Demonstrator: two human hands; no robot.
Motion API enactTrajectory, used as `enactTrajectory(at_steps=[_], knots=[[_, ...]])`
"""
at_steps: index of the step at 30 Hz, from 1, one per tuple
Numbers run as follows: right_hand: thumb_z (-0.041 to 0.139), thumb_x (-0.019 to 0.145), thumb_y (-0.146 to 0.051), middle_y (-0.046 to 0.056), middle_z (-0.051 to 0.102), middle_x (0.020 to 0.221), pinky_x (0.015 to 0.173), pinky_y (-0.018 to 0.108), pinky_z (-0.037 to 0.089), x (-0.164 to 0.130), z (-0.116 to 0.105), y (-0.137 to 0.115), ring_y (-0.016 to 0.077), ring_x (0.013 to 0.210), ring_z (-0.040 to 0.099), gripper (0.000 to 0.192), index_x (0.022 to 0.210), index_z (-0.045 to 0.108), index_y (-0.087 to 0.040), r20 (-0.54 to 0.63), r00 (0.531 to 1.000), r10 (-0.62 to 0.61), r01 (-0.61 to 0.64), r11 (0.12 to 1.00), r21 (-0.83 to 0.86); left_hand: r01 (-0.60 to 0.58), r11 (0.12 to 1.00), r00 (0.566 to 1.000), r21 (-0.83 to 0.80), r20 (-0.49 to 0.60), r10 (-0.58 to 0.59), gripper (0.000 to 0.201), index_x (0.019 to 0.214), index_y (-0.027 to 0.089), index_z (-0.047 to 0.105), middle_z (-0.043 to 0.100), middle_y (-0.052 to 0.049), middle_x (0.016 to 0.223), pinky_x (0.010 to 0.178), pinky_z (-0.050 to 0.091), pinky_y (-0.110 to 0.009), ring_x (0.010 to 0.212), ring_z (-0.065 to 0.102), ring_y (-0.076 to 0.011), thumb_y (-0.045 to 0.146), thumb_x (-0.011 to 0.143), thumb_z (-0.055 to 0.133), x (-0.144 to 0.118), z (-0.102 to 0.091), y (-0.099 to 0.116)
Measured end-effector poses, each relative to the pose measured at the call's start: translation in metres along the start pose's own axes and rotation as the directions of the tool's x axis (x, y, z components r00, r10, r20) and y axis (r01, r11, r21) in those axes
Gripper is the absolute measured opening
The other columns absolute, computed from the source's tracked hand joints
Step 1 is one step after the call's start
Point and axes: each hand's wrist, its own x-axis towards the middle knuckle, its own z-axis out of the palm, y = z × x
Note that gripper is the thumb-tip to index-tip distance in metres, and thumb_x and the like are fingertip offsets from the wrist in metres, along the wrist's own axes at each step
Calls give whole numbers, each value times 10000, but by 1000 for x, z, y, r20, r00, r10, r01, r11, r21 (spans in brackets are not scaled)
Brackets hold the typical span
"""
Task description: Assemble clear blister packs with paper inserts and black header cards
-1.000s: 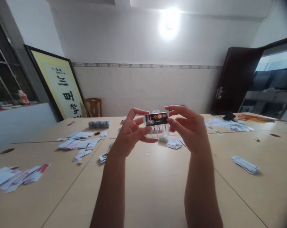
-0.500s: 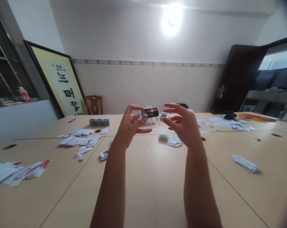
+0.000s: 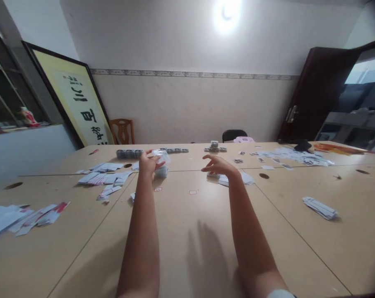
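Box (image 3: 164,156) gripped in my left hand (image 3: 148,164), stack (image 3: 161,172) just below, my right hand (image 3: 219,165) loosely spread, papers (image 3: 247,178) by its wrist

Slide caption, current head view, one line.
Left hand holds a clear case near a small stack; open right hand hovers empty above a table scattered with paper slips.

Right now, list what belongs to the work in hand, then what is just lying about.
Likely in use:
clear plastic case, in the left hand
pale stack below it
white slips near the open right hand

Probably just about:
framed picture
wooden chair
black chair
orange material
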Motion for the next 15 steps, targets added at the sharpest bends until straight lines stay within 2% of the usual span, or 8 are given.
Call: enactTrajectory(at_steps=[2, 4, 7, 10, 15], knots=[[796, 815, -291, 99, 744, 1084, 675, 296, 548, 1, 0, 3, 193, 785, 707, 584, 1340, 554, -209, 48, 999, 20, -20, 1000, -11, 44, 999, 997, -13, -58, -45, 339, 1094, 139, 588, 598, 21, 813, 606, 590, -208, 621, 609, -75, -28, 810, 665, 14, -8, -11], [785, 831, -303, 90, 746, 1091, 682, 296, 554, 1, -1, 5, 196, 800, 715, 585, 1356, 538, -225, 72, 997, 36, -35, 999, -19, 73, 997, 991, -5, -108, -73, 224, 1130, 127, 603, 634, -13, 902, 605, 579, -227, 689, 632, -103, 104, 913, 654, 27, -14, -21], [746, 872, -309, 103, 734, 1137, 690, 292, 555, 0, -7, 8, 200, 842, 719, 583, 1394, 500, -221, 60, 997, 49, -47, 999, -27, 94, 994, 984, 48, -156, -85, 286, 1212, 138, 609, 656, -79, 1108, 722, 601, -327, 876, 669, -172, 290, 971, 632, 50, -16, -33], [725, 891, -314, 118, 729, 1147, 694, 295, 556, -2, -12, 11, 200, 843, 719, 600, 1422, 469, -199, 48, 997, 67, -66, 998, -26, 120, 983, 984, 138, -151, -99, 341, 1254, 149, 603, 640, -103, 1209, 834, 592, -407, 999, 665, -217, 333, 969, 632, 72, -9, -43], [722, 892, -318, 142, 712, 1179, 662, 297, 544, -1, -16, 17, 203, 827, 714, 625, 1436, 450, -174, 31, 994, 102, -101, 995, -27, 121, 945, 988, 305, -130, -85, 351, 1260, 151, 602, 635, -107, 1228, 859, 585, -425, 1026, 660, -227, 341, 967, 632, 96, 1, -60]])
